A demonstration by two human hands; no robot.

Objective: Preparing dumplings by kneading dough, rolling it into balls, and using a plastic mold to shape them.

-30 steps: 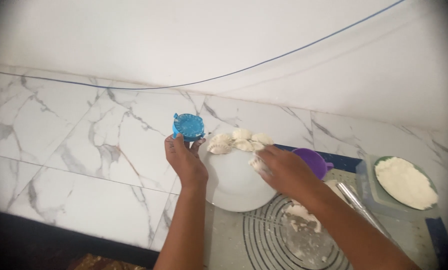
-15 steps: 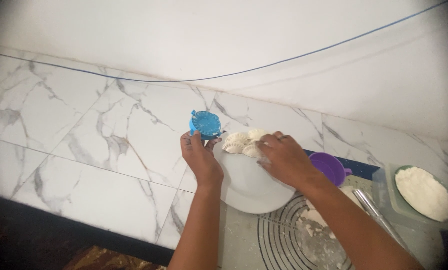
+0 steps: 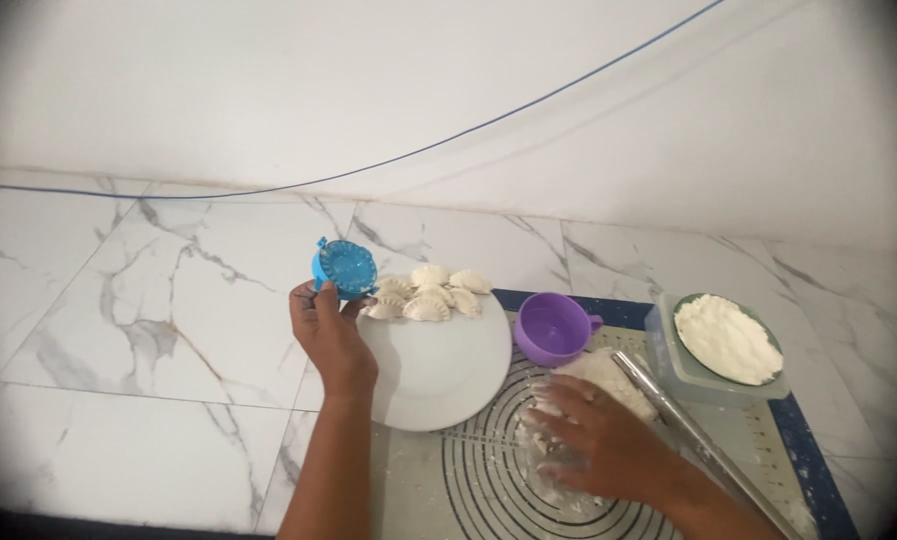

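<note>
rolling pin (image 3: 703,440): end cut off | dough (image 3: 593,385): partly under right hand (image 3: 603,445)

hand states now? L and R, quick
Left hand: closed on the round blue plastic dumpling press, at the white plate's edge.
Right hand: open, fingers spread flat on the floured white dough; holding nothing.

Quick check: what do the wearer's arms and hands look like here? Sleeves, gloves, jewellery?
Both forearms are bare as far as the picture shows, with no sleeves in view. The left hand and right hand wear no gloves. No ring, watch or bracelet is visible. The right hand's fingers are dusted with white flour.
</note>
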